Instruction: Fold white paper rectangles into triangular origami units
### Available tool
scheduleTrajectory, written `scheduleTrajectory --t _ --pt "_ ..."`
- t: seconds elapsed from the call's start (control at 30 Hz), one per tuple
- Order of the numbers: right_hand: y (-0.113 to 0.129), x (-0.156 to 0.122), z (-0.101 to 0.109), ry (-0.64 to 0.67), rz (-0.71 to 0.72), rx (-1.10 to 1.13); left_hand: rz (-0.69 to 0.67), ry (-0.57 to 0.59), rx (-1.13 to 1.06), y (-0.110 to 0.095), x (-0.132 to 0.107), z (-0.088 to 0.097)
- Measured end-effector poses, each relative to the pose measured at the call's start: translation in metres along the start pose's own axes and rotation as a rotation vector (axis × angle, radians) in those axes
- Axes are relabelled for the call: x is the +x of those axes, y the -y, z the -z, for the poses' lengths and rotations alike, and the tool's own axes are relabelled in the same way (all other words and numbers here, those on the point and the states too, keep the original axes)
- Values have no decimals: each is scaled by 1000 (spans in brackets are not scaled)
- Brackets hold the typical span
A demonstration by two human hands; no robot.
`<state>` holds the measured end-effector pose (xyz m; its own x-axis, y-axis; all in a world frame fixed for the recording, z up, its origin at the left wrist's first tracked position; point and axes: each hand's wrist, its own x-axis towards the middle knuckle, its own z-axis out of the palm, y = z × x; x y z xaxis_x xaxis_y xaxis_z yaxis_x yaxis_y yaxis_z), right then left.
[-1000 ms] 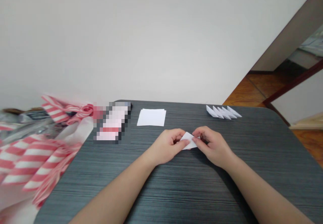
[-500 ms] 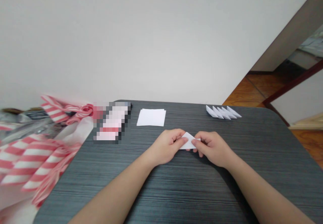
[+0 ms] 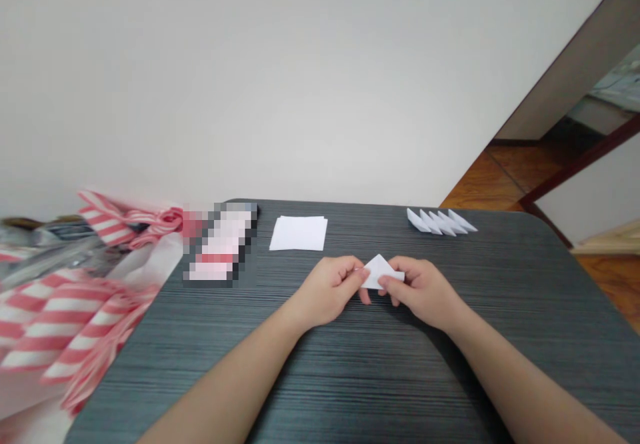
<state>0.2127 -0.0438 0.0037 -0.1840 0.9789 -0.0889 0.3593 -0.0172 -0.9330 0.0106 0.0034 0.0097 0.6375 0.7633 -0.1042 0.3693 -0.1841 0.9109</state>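
Fingers (image 3: 350, 269) of both hands pinch a white paper triangle (image 3: 381, 271) from either side, holding it steady over the bench (image 3: 320, 391); folded paper pieces (image 3: 440, 222) sit lined up at one o'clock.

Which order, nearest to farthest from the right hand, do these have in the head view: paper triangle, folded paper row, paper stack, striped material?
From the right hand:
1. White folded paper triangle: in its fingers.
2. Row of folded white paper pieces: far table edge.
3. Stack of square white paper sheets: left, on table.
4. Red-and-white striped material: far left, off table.
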Motion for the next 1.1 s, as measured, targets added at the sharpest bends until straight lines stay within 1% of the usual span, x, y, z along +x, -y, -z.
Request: scheduleTrajectory --t 0.13,0.27,0.5,0.63,0.73,0.93,1.1 --pt "3 0 0 9 -22 -11 -14 18 11 -1 0 1" --pt "2 1 2 35 -38 43 -22 21 0 -1 0 0" --pt "6 2 0 43 -75 80 -45 24 -37 -3 0 0" --pt "9 2 0 73 -67 85 -48 41 -25 -2 0 0" --pt "10 2 0 68 -73 111 -60 48 -42 0 -1 0" --pt "7 2 -2 58 -82 99 -49 20 33 -1 -2 2" --pt "0 3 2 44 -107 87 -26 -17 62 -1 -2 3"
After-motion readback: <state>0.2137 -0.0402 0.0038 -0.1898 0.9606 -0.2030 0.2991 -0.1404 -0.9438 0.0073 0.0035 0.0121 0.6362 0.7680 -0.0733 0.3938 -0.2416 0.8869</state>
